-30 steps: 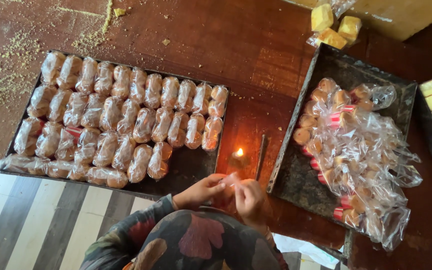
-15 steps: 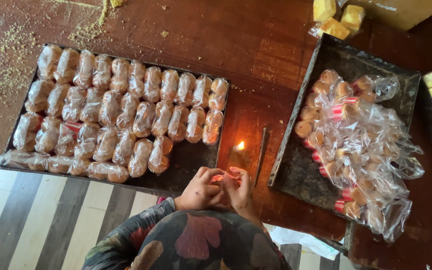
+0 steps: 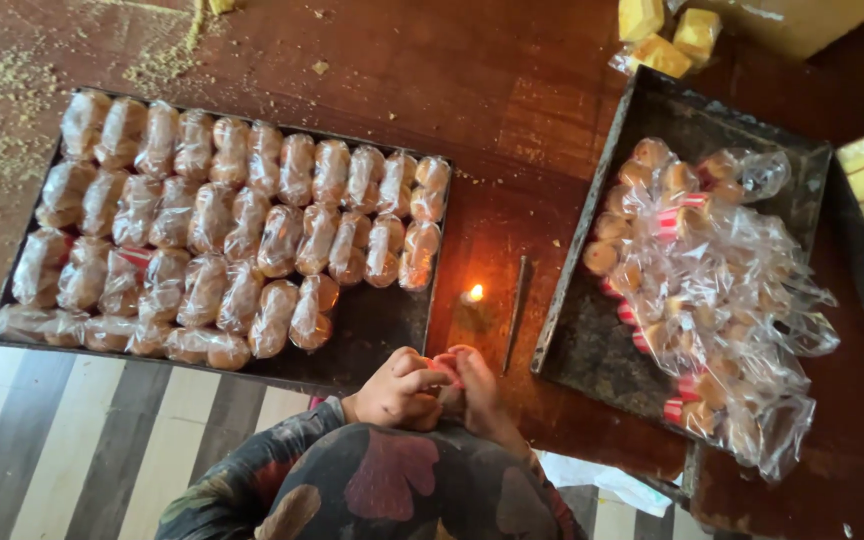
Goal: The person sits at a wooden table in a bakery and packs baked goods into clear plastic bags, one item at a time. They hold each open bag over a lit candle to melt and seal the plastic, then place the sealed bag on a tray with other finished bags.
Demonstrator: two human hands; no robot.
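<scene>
A small red-edged packet (image 3: 444, 368) sits pinched between both hands, low at the tabletop's (image 3: 372, 70) near edge. The left hand (image 3: 399, 390) has its grip curled tight on it; the right hand (image 3: 479, 385) closes on it from the other side, fingers touching. Just beyond burns a small candle flame (image 3: 474, 294), with a thin dark stick (image 3: 515, 312) lying beside it. To the left, a dark tray (image 3: 377, 335) holds rows of clear-wrapped buns (image 3: 232, 225), its near right corner bare. To the right, a second tray (image 3: 592, 345) carries a loose heap of bagged buns (image 3: 712, 290). Yellow cake blocks (image 3: 664, 30) lie farther off.
</scene>
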